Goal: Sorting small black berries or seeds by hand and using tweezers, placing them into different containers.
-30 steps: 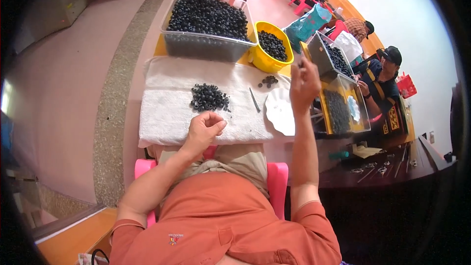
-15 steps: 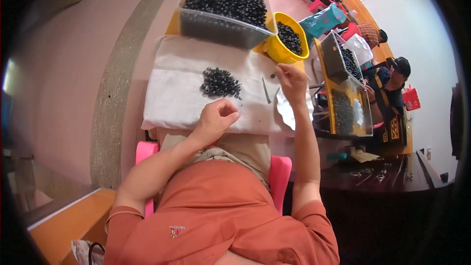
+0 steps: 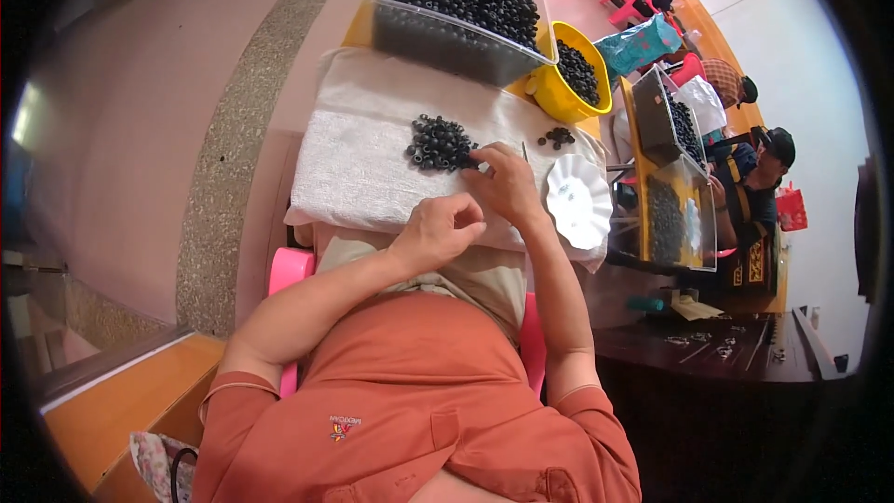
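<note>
The towel (image 3: pixel 372 168) under both hands hangs over the near edge, so a tug from either wrist could, I'd judge, scatter the beads (image 3: pixel 438 142) piled just beyond the fingers. The right hand (image 3: pixel 507 184) lies flat, fingertips touching the pile. The left hand (image 3: pixel 436 231), nearer the body, is loosely curled (whether it pinches a bead I cannot tell). Single beads blur together.

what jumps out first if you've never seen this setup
A small pile of dark beads on a white towel, with the right hand at its edge and the left hand curled nearer the body. Behind sit a clear bin and a yellow bowl, both holding more beads.
</note>
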The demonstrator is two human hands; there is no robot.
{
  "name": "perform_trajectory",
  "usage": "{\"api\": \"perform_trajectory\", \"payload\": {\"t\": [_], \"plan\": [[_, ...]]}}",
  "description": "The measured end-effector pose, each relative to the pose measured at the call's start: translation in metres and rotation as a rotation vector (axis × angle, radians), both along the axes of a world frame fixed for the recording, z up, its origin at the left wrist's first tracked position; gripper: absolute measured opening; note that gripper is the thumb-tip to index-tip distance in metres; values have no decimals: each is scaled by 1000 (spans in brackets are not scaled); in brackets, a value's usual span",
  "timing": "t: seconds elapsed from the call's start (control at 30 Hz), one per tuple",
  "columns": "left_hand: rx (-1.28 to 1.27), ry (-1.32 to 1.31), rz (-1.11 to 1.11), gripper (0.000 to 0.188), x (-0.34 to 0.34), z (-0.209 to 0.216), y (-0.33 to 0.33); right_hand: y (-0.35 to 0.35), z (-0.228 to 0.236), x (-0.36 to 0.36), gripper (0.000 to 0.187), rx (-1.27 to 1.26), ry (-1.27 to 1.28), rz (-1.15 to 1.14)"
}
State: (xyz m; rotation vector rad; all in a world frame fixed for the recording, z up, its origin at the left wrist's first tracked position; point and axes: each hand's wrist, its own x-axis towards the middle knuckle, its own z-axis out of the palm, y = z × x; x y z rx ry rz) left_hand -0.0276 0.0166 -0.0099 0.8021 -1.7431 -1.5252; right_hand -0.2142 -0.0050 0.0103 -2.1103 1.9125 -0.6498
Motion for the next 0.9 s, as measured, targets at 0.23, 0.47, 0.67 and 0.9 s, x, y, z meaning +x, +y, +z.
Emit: {"api": "perform_trajectory", "payload": {"t": [0.23, 0.47, 0.67, 0.9], "plan": [[-19, 4, 8, 13, -1, -5, -2, 0, -4, 1, 27, -17, -36, -18], [-33, -5, 1, 14, -1, -2, -2, 3, -13, -1, 19, -168, -65, 0], [-7, -8, -1, 14, 0, 2, -3, 2, -17, -4, 19, -195, -96, 6], [77, 45, 14, 13, 1, 2, -4, 7, -25, -6, 17, -224, -200, -39]]}}
